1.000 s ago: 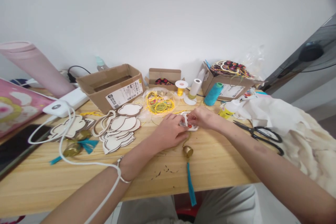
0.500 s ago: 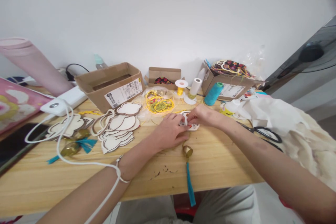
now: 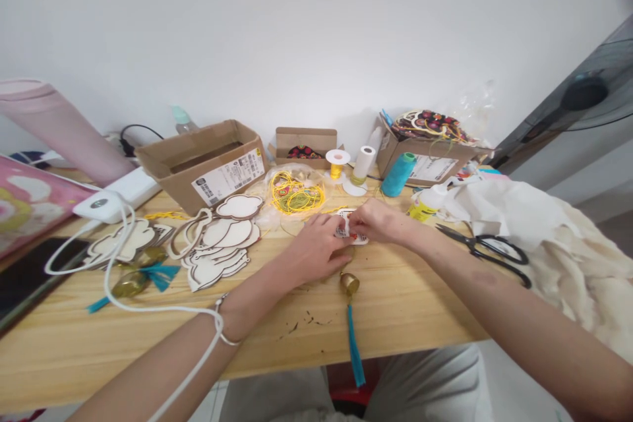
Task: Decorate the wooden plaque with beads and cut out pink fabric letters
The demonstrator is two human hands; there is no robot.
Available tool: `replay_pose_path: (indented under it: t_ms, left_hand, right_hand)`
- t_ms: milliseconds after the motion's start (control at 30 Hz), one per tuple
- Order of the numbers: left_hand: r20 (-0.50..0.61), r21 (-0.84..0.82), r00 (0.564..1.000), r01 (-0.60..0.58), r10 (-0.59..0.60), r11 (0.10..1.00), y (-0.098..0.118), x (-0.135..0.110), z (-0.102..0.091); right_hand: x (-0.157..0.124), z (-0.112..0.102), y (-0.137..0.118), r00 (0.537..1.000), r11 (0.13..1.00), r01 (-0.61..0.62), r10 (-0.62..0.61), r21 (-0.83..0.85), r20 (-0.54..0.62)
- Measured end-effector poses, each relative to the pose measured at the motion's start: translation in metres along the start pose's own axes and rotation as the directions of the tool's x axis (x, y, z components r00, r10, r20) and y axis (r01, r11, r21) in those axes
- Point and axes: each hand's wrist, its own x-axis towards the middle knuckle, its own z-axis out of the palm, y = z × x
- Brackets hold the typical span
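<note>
A small white piece (image 3: pixel 361 241) with a cut-out pattern and red spots lies on the table, largely covered by both hands. My left hand (image 3: pixel 319 244) holds it down from the left, fingers curved over its edge. Above its middle, my right hand (image 3: pixel 376 221) is closed in a pinch; whatever is between those fingertips is hidden. A brass bell (image 3: pixel 349 284) hangs on a cord from below the piece and lies on the wood. From the bell a teal tassel (image 3: pixel 355 349) runs over the table's front edge.
Pale wooden cut-outs (image 3: pixel 217 250) are piled on the left, beside more brass bells (image 3: pixel 129 283). A white cable (image 3: pixel 163 307) crosses my left forearm. Black scissors (image 3: pixel 482 249) and cream cloth (image 3: pixel 558 244) lie right. Boxes (image 3: pixel 208 165), yellow cord (image 3: pixel 297 192) and a teal thread cone (image 3: pixel 399 175) stand behind.
The view has shifted slightly, so more of the scissors and the yellow-labelled bottle shows. Both hands stay at the white piece, with the right fingers still pinched over it.
</note>
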Motion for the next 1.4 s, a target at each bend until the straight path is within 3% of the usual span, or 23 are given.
replay_pose_path:
  t_ms: [300,533,700,933,1167,1400]
  left_hand:
    - [-0.027,-0.001,1.0,-0.007,0.007,1.0,0.0,-0.001,0.002]
    - [-0.026,-0.043,1.0,0.008,-0.009,0.999,0.0,-0.002,-0.001]
    - [-0.021,-0.058,1.0,0.01,-0.012,0.998,-0.002,-0.001,0.0]
    - [-0.018,-0.056,1.0,0.005,-0.006,0.998,-0.002,-0.001,0.002]
    - [-0.012,-0.062,1.0,0.015,-0.016,0.998,-0.001,0.0,0.0]
    - [-0.028,-0.052,0.999,0.018,-0.019,0.998,0.0,-0.001,0.001]
  right_hand:
    - [0.0,0.007,-0.002,0.998,1.0,-0.023,0.024,0.021,-0.059]
    - [0.002,0.015,0.02,0.995,0.979,0.072,-0.057,0.189,-0.086]
    - [-0.004,0.01,0.02,0.994,0.95,0.1,-0.081,0.295,-0.078]
    - [0.0,0.006,0.004,0.997,0.996,0.081,-0.081,0.025,-0.015]
    - [-0.005,0.007,-0.004,0.997,0.998,0.047,-0.049,-0.039,-0.053]
    - [-0.001,0.024,0.005,0.986,1.0,0.028,-0.028,-0.001,-0.163]
